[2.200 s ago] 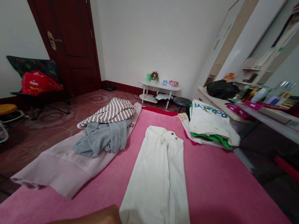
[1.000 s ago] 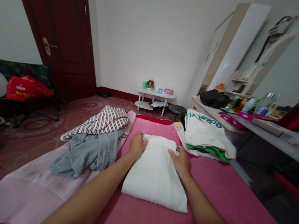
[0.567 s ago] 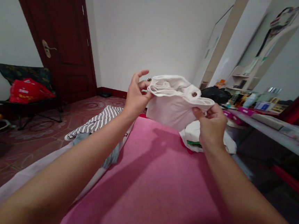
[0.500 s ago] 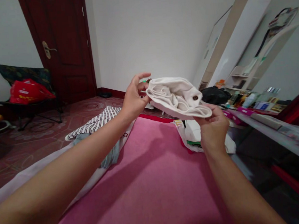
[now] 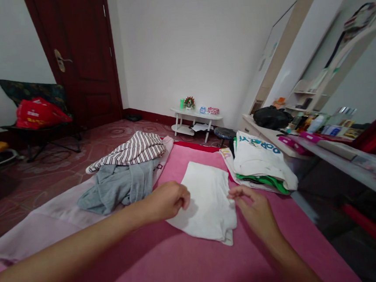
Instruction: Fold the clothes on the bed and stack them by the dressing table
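Note:
A folded white garment [image 5: 209, 196] lies flat on the pink bed sheet [image 5: 172, 265], its right edge wrinkled. My left hand [image 5: 171, 199] is over its left side, fingers curled closed, with nothing visible in them and a shadow on the cloth beside them. At the right edge is my right hand [image 5: 253, 205], its fingers loosely bent, thumb apart from them, fingertips close to the cloth; whether they touch it I cannot tell.
To the left lie a grey garment [image 5: 119, 186] and a striped garment [image 5: 136, 150]. A stack of folded shirts [image 5: 258, 156] sits at the right, near a cluttered dresser [image 5: 306, 135]. Beyond the bed stand a low white table [image 5: 195, 113] and a dark stool [image 5: 224, 133].
The white garment, held up in both hands earlier with a button showing, now lies on the bed. Both hands have come down, and my left hand has curled closed.

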Available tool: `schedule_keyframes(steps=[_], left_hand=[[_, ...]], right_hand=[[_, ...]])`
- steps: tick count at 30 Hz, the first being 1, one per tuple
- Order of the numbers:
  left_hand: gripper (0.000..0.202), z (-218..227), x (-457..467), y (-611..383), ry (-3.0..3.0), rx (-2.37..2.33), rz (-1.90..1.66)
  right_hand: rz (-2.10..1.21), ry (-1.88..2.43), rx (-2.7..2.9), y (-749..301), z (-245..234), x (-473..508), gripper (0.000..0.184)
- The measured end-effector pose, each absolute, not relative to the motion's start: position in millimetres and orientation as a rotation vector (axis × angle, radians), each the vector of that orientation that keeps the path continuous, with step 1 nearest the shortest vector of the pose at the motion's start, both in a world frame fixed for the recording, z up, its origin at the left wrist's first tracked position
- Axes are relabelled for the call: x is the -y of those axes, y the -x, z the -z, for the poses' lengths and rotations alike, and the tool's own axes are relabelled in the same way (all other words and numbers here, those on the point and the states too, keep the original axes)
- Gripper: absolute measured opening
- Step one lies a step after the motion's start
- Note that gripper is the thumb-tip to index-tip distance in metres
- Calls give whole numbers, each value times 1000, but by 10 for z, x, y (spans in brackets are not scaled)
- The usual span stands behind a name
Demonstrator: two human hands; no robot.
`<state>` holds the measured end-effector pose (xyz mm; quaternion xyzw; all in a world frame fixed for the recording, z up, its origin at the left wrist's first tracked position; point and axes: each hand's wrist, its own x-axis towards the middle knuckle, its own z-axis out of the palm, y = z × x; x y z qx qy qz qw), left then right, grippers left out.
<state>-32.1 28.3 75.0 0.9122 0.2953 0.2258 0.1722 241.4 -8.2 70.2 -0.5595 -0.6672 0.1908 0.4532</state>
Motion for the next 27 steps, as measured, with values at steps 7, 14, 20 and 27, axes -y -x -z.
schedule_keyframes(steps=[7,14,20,27], left_hand=[[49,-596,-607,-480,-2627,-1100,-874],[52,19,-680,-552,-2640,-1306,-527],[54,-14,-682,-565,-2638,-1337,-543],[58,79,-711,-563,-2604,-1379,-595]], right_hand=[[17,1536,1993,-2089,-289,-448,51],[-147,1900,2207,-2074,-221,-496,52],[0,1527,1971,-1922,-693,-972,48],[-159,1839,2128,-1953,-89,-1385,46]])
